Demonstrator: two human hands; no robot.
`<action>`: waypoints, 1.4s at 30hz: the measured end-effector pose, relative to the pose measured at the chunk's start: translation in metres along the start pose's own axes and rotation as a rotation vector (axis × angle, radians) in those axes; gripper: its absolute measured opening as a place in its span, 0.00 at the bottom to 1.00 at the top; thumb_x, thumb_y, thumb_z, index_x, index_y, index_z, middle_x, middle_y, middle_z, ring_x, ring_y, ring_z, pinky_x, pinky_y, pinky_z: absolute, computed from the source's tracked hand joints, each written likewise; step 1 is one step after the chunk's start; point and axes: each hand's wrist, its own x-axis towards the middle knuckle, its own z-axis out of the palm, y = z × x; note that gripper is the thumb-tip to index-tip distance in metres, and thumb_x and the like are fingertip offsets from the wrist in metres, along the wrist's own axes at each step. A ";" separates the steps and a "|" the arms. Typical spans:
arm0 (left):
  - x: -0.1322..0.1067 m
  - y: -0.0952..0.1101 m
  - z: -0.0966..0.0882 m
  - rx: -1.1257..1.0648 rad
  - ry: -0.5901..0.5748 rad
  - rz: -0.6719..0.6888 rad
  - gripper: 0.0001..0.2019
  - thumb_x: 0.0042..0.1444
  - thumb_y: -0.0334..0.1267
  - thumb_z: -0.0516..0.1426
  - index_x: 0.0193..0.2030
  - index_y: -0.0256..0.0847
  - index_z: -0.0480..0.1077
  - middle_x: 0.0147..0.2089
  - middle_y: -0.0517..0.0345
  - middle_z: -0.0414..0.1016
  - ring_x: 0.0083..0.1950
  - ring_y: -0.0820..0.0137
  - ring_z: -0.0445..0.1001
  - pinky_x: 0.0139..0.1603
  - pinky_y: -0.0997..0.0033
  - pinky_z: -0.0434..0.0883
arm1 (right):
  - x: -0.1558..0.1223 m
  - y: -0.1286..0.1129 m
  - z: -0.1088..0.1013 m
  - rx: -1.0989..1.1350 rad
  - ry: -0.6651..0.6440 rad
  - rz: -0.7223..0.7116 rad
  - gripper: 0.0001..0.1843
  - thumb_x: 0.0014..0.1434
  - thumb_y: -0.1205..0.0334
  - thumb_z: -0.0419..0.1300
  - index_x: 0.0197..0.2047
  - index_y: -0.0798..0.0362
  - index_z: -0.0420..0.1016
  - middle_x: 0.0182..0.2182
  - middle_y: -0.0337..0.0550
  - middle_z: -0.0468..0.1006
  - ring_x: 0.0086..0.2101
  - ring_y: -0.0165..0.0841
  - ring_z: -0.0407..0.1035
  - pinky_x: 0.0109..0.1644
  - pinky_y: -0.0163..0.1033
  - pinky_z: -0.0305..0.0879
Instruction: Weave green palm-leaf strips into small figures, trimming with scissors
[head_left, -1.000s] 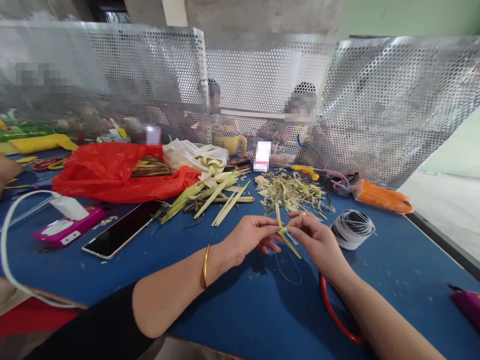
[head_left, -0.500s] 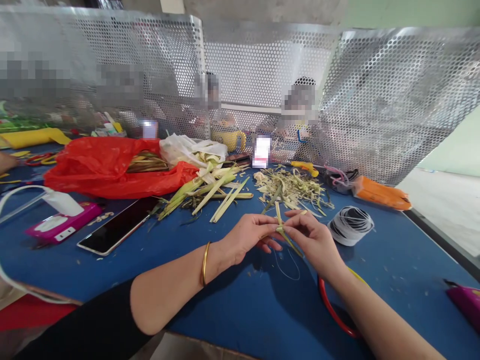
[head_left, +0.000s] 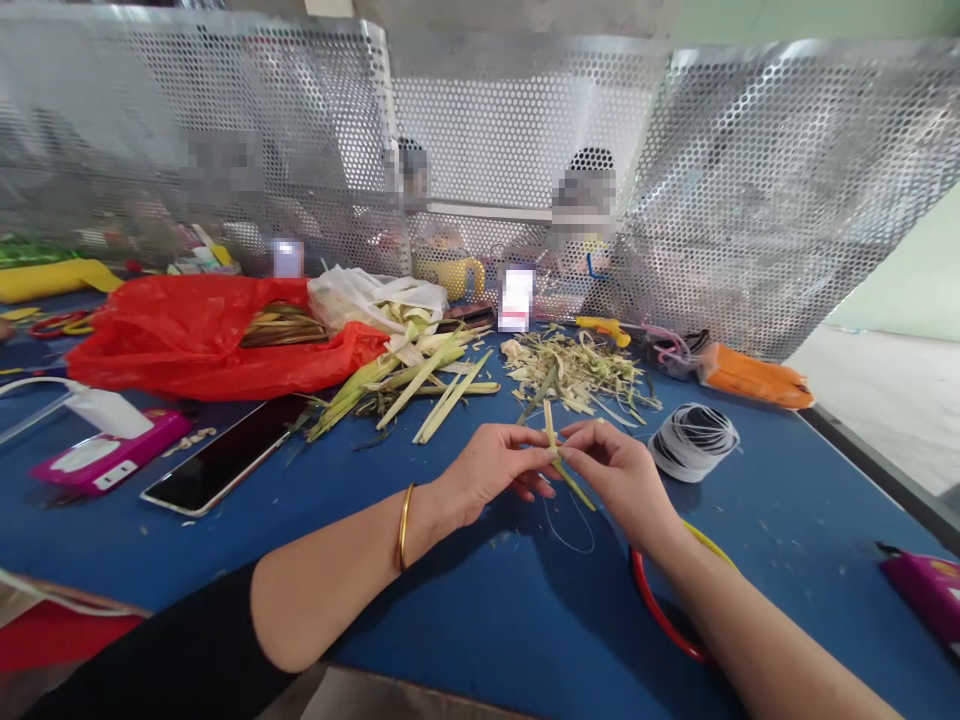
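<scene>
Left hand [head_left: 495, 468] and right hand [head_left: 619, 472]: grip closed to fingertip pinches, both on crossed leaf strips [head_left: 549, 422] above the tabletop [head_left: 465, 610]; thin thread [head_left: 592, 540] loops below. Step looks like fine shaping at the crossing; next move likely calls for a steady pinch there.

Soft, diffuse light covered a blue tabletop [head_left: 487, 610] — broad, blurry shadows darkening its middle — as glare streaked the perforated metal screen [head_left: 750, 180], a phone [head_left: 516, 287] shone white and lens distortion stretched the edges.
</scene>
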 end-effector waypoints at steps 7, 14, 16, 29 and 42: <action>0.003 -0.002 0.001 -0.014 0.006 -0.015 0.10 0.50 0.40 0.63 0.38 0.36 0.76 0.31 0.52 0.80 0.25 0.73 0.76 0.24 0.79 0.67 | 0.001 0.004 -0.002 -0.037 -0.047 -0.055 0.07 0.53 0.56 0.62 0.29 0.52 0.74 0.34 0.43 0.77 0.35 0.36 0.71 0.41 0.41 0.67; 0.005 0.003 -0.007 -0.148 0.069 -0.045 0.12 0.48 0.39 0.64 0.38 0.36 0.74 0.31 0.50 0.80 0.26 0.71 0.77 0.24 0.76 0.69 | 0.005 -0.022 -0.037 -0.843 0.062 -0.632 0.13 0.62 0.65 0.54 0.46 0.50 0.77 0.44 0.50 0.75 0.40 0.39 0.71 0.40 0.43 0.66; 0.006 0.005 -0.009 -0.163 0.071 -0.050 0.12 0.48 0.39 0.64 0.39 0.35 0.75 0.32 0.50 0.80 0.26 0.71 0.77 0.25 0.76 0.70 | 0.006 -0.025 -0.038 -0.966 -0.042 -0.801 0.13 0.63 0.67 0.52 0.47 0.52 0.76 0.39 0.49 0.76 0.37 0.38 0.70 0.40 0.43 0.65; -0.001 0.006 -0.001 0.066 -0.010 -0.009 0.04 0.47 0.33 0.60 0.30 0.36 0.77 0.22 0.58 0.75 0.22 0.75 0.72 0.26 0.75 0.70 | -0.004 -0.021 -0.015 -0.470 -0.088 -0.502 0.07 0.61 0.63 0.57 0.32 0.50 0.73 0.42 0.47 0.77 0.47 0.40 0.70 0.47 0.44 0.64; -0.004 0.009 -0.004 0.165 -0.005 0.047 0.07 0.44 0.39 0.63 0.23 0.38 0.77 0.20 0.60 0.70 0.24 0.74 0.65 0.25 0.75 0.61 | -0.005 -0.016 -0.006 0.008 -0.134 -0.097 0.16 0.54 0.62 0.61 0.45 0.50 0.64 0.28 0.35 0.73 0.28 0.30 0.68 0.33 0.37 0.65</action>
